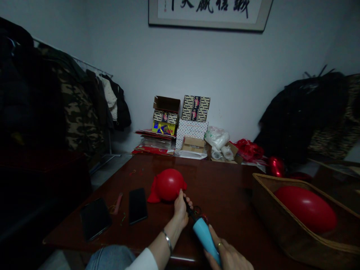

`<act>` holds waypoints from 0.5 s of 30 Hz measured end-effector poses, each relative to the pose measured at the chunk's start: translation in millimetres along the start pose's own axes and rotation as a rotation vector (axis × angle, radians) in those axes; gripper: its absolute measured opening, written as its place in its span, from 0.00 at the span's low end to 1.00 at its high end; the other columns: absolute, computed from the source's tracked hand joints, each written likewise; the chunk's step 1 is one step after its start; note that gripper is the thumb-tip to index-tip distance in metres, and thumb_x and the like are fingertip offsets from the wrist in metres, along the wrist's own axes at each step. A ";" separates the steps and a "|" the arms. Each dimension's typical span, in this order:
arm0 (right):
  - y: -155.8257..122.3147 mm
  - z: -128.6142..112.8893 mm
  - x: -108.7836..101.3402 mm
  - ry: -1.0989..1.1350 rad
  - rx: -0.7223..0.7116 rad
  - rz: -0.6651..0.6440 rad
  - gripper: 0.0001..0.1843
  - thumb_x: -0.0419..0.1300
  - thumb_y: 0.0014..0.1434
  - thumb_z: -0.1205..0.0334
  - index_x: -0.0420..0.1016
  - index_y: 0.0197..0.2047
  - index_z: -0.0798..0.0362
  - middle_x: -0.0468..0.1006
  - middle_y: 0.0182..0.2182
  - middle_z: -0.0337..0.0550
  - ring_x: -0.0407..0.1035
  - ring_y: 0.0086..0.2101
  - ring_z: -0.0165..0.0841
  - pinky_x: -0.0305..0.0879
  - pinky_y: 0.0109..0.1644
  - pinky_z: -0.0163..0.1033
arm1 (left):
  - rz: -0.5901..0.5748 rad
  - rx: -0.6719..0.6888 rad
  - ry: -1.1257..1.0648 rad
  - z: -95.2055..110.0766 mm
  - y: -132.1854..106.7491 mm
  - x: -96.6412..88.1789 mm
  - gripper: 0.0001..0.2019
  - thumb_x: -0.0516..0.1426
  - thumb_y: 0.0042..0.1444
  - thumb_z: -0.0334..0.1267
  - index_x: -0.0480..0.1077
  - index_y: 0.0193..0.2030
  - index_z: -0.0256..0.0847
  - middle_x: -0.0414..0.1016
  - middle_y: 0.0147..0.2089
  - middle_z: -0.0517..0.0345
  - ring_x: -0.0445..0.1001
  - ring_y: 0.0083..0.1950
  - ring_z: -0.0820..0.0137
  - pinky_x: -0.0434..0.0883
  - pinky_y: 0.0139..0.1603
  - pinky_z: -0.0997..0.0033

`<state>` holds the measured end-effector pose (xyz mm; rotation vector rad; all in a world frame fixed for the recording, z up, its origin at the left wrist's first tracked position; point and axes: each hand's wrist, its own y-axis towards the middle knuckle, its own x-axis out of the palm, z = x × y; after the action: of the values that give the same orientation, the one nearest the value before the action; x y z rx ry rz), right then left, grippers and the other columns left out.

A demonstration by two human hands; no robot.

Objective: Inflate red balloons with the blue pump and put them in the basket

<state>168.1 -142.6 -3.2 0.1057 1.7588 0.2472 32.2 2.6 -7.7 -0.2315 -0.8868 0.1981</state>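
Observation:
A partly inflated red balloon (170,184) sits above the middle of the table, with loose folds on its left side. My left hand (181,208) is closed around the balloon's neck where it meets the black nozzle end of a balloon pump. The pump's light blue barrel (206,239) slants down to the right. My right hand (229,251), wearing a ring, is wrapped around the lower part of that barrel. Some small ring-shaped items (197,210) lie on the table just behind the pump.
Two dark tablet-like devices, one a phone-shaped slab (137,205), lie left on the brown table (219,180). A wicker basket (261,195) at right holds a larger red balloon (306,208). Boxes (192,129) and bags (218,138) line the far edge.

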 end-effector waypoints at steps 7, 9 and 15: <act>16.0 -13.0 -13.6 -0.012 -0.019 -0.099 0.27 0.45 0.60 0.57 0.57 0.62 0.49 0.76 0.41 0.46 0.72 0.39 0.36 0.67 0.39 0.38 | -0.012 -0.029 0.021 -2.9 -6.2 3.0 0.20 0.58 0.47 0.55 0.56 0.27 0.41 0.58 0.16 0.68 0.56 0.15 0.79 0.55 0.17 0.77; 13.6 -13.0 -11.3 -0.015 -0.012 -0.093 0.27 0.46 0.60 0.57 0.57 0.62 0.48 0.76 0.41 0.46 0.72 0.39 0.36 0.67 0.39 0.38 | -0.006 -0.029 0.028 -3.3 -6.2 2.7 0.20 0.59 0.46 0.55 0.56 0.27 0.41 0.58 0.16 0.68 0.56 0.15 0.79 0.55 0.17 0.77; 6.9 -10.3 2.5 -0.017 -0.014 -0.008 0.27 0.46 0.60 0.57 0.57 0.62 0.49 0.77 0.39 0.45 0.72 0.37 0.35 0.67 0.38 0.38 | -0.015 -0.018 0.033 -0.2 -5.1 4.4 0.20 0.58 0.47 0.55 0.56 0.27 0.42 0.56 0.16 0.69 0.55 0.15 0.79 0.54 0.17 0.77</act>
<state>157.0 -136.5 -2.2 0.0900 1.7402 0.2521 35.4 -1.1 -3.1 -0.2441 -0.8574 0.1720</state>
